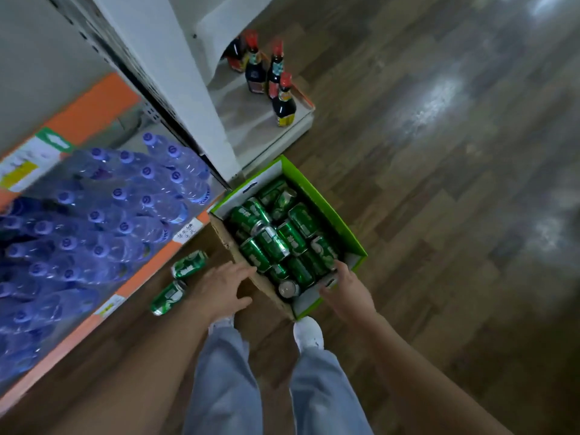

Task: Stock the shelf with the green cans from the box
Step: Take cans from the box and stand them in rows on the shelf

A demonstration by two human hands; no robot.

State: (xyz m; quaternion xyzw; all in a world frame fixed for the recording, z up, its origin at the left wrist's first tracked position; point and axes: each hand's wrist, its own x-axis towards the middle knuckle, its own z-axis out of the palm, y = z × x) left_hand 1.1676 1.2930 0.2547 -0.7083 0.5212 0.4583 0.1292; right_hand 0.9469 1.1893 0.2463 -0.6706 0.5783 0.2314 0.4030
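An open green cardboard box stands on the wooden floor, filled with several green cans lying in a jumble. Two more green cans lie on the floor left of the box. My left hand hovers with spread fingers at the box's near left flap. My right hand reaches to the near right corner of the box, its fingertips at the cans there; its grip is hidden from view.
The low orange-edged shelf at left holds several purple-capped water bottles. A white shelf upright rises behind the box. Dark sauce bottles stand on a white base shelf beyond. My legs and white shoes are below the box.
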